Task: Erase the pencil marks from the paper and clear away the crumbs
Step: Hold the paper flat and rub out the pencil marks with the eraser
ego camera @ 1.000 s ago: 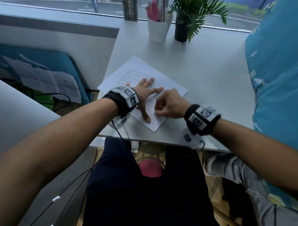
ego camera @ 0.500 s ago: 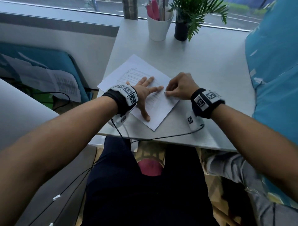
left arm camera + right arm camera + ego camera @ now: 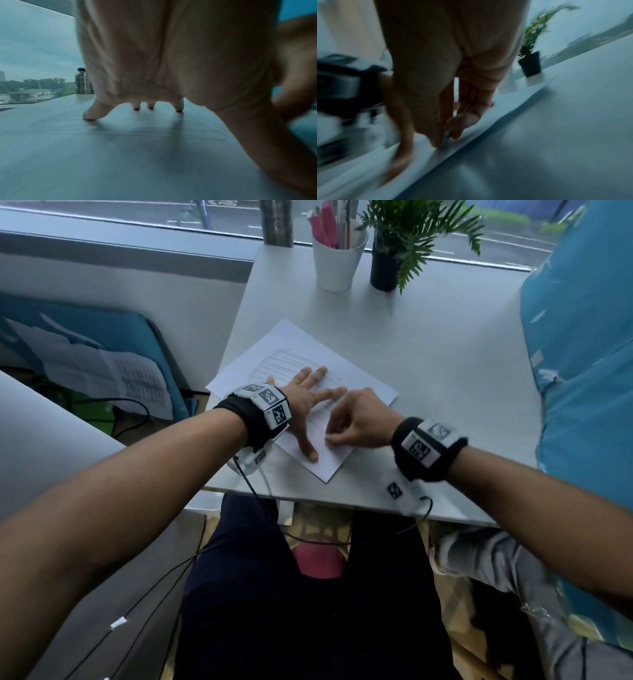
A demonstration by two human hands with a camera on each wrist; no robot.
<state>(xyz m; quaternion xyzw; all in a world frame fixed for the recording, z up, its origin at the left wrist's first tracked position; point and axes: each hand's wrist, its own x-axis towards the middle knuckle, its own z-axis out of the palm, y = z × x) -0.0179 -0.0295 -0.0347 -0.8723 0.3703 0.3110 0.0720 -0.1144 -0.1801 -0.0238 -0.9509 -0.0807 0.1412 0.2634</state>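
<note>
Rubbing at pencil lines on a sheet by the window

The left hand (image 3: 301, 402) lies flat with fingers (image 3: 96, 112) spread wide, pinning the paper (image 3: 356, 385) to the white worktop (image 3: 428, 347). The right hand (image 3: 359, 419) curls beside it, fingers pinching a small pale eraser (image 3: 327, 436) against the sheet's near part. A white cup (image 3: 337, 261) and potted plant (image 3: 387, 268) stand well back.

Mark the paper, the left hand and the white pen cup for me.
paper (image 3: 359, 386): head view, bare far-right part of the sheet.
left hand (image 3: 301, 402): head view, back of the hand, which lies flat on the sheet.
white pen cup (image 3: 337, 265): head view, front wall.
</note>
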